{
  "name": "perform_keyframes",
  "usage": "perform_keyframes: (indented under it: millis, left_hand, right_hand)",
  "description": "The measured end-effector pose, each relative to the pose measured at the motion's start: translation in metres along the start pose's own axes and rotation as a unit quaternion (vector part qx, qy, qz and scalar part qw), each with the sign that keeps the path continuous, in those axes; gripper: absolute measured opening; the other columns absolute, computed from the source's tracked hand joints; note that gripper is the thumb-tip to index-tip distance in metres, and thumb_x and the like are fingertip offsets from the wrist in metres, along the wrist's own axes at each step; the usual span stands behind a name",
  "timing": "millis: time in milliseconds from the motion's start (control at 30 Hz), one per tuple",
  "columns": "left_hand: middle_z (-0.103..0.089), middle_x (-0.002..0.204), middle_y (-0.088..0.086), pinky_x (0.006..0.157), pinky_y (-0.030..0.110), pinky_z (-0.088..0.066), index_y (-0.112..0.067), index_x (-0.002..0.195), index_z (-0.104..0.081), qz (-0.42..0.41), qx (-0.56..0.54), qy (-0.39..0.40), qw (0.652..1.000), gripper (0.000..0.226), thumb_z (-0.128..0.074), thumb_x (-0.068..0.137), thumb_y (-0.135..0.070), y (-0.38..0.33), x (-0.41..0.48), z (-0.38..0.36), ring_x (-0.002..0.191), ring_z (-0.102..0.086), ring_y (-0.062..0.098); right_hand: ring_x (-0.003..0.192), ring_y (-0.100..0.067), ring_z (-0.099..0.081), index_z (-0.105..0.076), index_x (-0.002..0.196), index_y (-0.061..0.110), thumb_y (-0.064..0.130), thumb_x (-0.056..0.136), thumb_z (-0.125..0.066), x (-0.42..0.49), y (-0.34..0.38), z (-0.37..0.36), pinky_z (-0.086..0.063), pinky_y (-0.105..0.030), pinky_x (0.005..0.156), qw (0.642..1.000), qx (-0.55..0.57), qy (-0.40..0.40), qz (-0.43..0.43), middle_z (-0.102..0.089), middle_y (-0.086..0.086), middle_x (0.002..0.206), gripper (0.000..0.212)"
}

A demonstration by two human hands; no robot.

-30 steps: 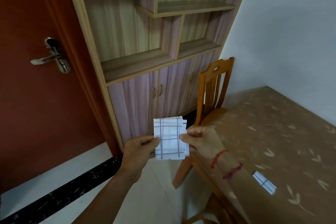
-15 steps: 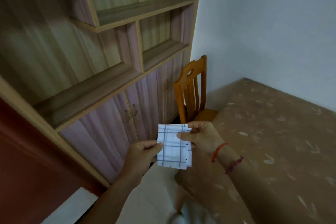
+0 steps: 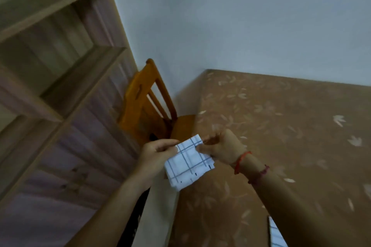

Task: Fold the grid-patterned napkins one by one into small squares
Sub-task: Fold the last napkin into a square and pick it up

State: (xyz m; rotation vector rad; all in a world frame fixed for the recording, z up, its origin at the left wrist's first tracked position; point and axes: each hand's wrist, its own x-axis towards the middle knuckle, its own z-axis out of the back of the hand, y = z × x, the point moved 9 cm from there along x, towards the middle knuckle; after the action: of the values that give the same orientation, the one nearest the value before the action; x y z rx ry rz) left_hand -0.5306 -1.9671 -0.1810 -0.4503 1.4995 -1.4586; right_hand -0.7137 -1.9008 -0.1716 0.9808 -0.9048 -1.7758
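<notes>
A white napkin with a blue grid pattern (image 3: 187,164), folded into a small square, is held in the air over the near left edge of the table. My left hand (image 3: 158,151) pinches its upper left edge with thumb on top. My right hand (image 3: 220,146) pinches its upper right corner; two red cords circle that wrist. Part of another grid-patterned napkin (image 3: 276,233) lies on the table at the bottom, half hidden behind my right forearm.
The table, covered by a brown leaf-patterned cloth (image 3: 291,126), fills the right side and meets a pale wall. An orange wooden chair (image 3: 147,106) stands at its far left end. A wooden shelf unit with cupboard doors (image 3: 60,96) runs along the left.
The view has swung right and tilted, so the door is out of sight. Both hands keep hold of the folded napkin, which now sits tilted and over the table edge.
</notes>
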Motion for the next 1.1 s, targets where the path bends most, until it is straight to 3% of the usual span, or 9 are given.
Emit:
perform_keyframes:
  millis: [133, 233, 367, 567, 700, 800, 900, 1100]
  left_hand:
    - [-0.074, 0.094, 0.003, 0.071, 0.036, -0.058, -0.016, 0.101, -0.069, 0.049, -0.082, 0.01, 0.995, 0.014, -0.067, 0.088, -0.013, -0.006, 0.04, -0.037, 0.085, -0.071, 0.018]
    - [-0.075, 0.088, 0.004, 0.065, 0.031, -0.058, -0.014, 0.095, -0.07, 0.054, -0.084, 0.044, 0.994, 0.01, -0.068, 0.087, -0.011, -0.01, 0.061, -0.066, 0.08, -0.072, 0.017]
    - [-0.074, 0.092, 0.007, 0.067, 0.032, -0.06, -0.011, 0.099, -0.069, 0.037, -0.043, 0.069, 0.996, 0.014, -0.07, 0.085, -0.009, -0.017, 0.091, -0.093, 0.081, -0.072, 0.017]
    - [-0.072, 0.098, 0.004, 0.076, 0.034, -0.059, -0.015, 0.099, -0.07, 0.033, -0.008, 0.1, 0.994, 0.014, -0.068, 0.086, -0.01, -0.012, 0.135, -0.122, 0.089, -0.07, 0.016]
    - [-0.07, 0.097, -0.002, 0.07, 0.027, -0.059, -0.023, 0.093, -0.067, 0.03, 0.012, 0.094, 0.995, 0.015, -0.067, 0.087, -0.009, -0.007, 0.165, -0.139, 0.089, -0.068, 0.013]
    - [-0.068, 0.096, -0.003, 0.065, 0.022, -0.057, -0.021, 0.097, -0.067, 0.025, 0.034, 0.075, 0.996, 0.015, -0.067, 0.087, -0.01, -0.003, 0.193, -0.151, 0.088, -0.067, 0.011]
    - [-0.068, 0.092, -0.003, 0.055, 0.016, -0.053, -0.016, 0.094, -0.068, 0.016, 0.047, 0.043, 0.998, 0.013, -0.07, 0.084, -0.008, -0.004, 0.225, -0.16, 0.083, -0.067, 0.01]
    - [-0.068, 0.09, 0.002, 0.068, 0.029, -0.059, -0.012, 0.087, -0.067, 0.004, 0.058, 0.005, 0.998, 0.009, -0.071, 0.082, -0.006, -0.003, 0.292, -0.179, 0.085, -0.067, 0.016]
  right_hand:
    - [0.069, -0.022, -0.073, -0.075, 0.078, 0.007, 0.014, 0.079, -0.077, -0.003, -0.035, 0.058, -0.061, -0.04, 0.066, 0.982, 0.098, -0.144, -0.069, -0.075, -0.007, 0.075, 0.008]
    - [0.066, -0.019, -0.072, -0.074, 0.073, 0.011, 0.014, 0.077, -0.079, -0.014, -0.057, 0.083, -0.061, -0.035, 0.062, 0.957, 0.153, -0.214, -0.123, -0.074, -0.004, 0.07, 0.007]
    - [0.073, -0.023, -0.072, -0.073, 0.073, 0.017, 0.02, 0.076, -0.08, -0.018, -0.088, 0.104, -0.061, -0.037, 0.066, 0.927, 0.166, -0.281, -0.182, -0.074, -0.005, 0.076, 0.008]
    - [0.081, -0.023, -0.071, -0.071, 0.078, 0.015, 0.016, 0.079, -0.077, 0.0, -0.126, 0.118, -0.061, -0.041, 0.072, 0.905, 0.194, -0.311, -0.215, -0.074, -0.007, 0.083, 0.007]
    - [0.082, -0.018, -0.07, -0.07, 0.094, 0.014, 0.011, 0.085, -0.071, 0.021, -0.15, 0.125, -0.06, -0.036, 0.074, 0.902, 0.197, -0.315, -0.22, -0.071, -0.001, 0.083, 0.01]
    - [0.086, -0.019, -0.07, -0.07, 0.107, 0.014, 0.012, 0.086, -0.069, 0.041, -0.17, 0.132, -0.06, -0.041, 0.078, 0.904, 0.175, -0.321, -0.223, -0.072, -0.002, 0.088, 0.021]
    - [0.08, -0.014, -0.071, -0.071, 0.105, 0.024, 0.014, 0.085, -0.068, 0.067, -0.186, 0.144, -0.061, -0.038, 0.074, 0.912, 0.125, -0.333, -0.205, -0.074, 0.004, 0.083, 0.023]
    - [0.079, -0.015, -0.07, -0.07, 0.111, 0.022, 0.015, 0.08, -0.069, 0.131, -0.217, 0.168, -0.061, -0.04, 0.073, 0.914, 0.063, -0.346, -0.203, -0.072, 0.003, 0.087, 0.032]
